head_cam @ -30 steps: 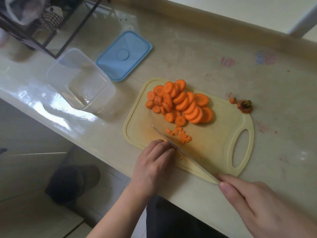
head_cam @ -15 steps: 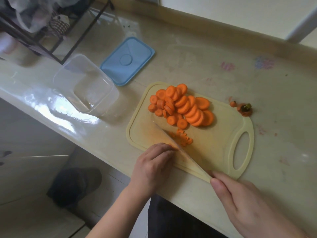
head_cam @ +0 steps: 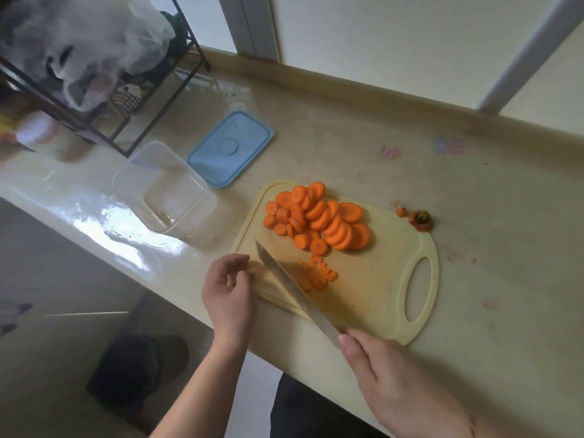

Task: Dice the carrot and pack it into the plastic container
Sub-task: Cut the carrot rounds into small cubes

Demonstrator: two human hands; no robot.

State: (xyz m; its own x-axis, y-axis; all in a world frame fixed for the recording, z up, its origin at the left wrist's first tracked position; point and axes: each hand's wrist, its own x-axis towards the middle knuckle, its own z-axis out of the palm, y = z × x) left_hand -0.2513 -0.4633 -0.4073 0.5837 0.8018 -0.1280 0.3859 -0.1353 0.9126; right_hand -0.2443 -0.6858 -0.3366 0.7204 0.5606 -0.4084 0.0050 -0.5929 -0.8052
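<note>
A: So, where does the carrot stand?

B: Mostly as a heap of carrot rounds (head_cam: 319, 218) on the far half of the yellow cutting board (head_cam: 379, 292). A small pile of diced bits (head_cam: 317, 273) lies nearer the person, just beside the knife (head_cam: 294, 287) blade. The plastic container (head_cam: 164, 188) sits left of the board, apart from it, with nothing orange in it that I can see. Its blue lid (head_cam: 230, 148) lies flat behind it.

A: And the hands?

B: The right hand (head_cam: 395, 377) is wrapped round the knife's handle, the blade slanting across the board's near corner. The left hand (head_cam: 229, 286) hovers at the board's near-left edge with fingers loosely curled, holding nothing.

A: How would you expect the rounds to behave?

B: Stiff and light, I'd judge, and probably a little damp, so a stack may slide or roll under the blade. Pinning a few flat with curled fingertips on top, well back from the edge, looks the safe hold. The dice are too small to pick up singly; scooping them on the flat of the blade or against a cupped palm seems better.

A: Anything else about?

B: The trimmed carrot top (head_cam: 420, 220) rests on the counter (head_cam: 474, 216) past the board, and a black wire rack (head_cam: 104, 99) stands at the far left.
</note>
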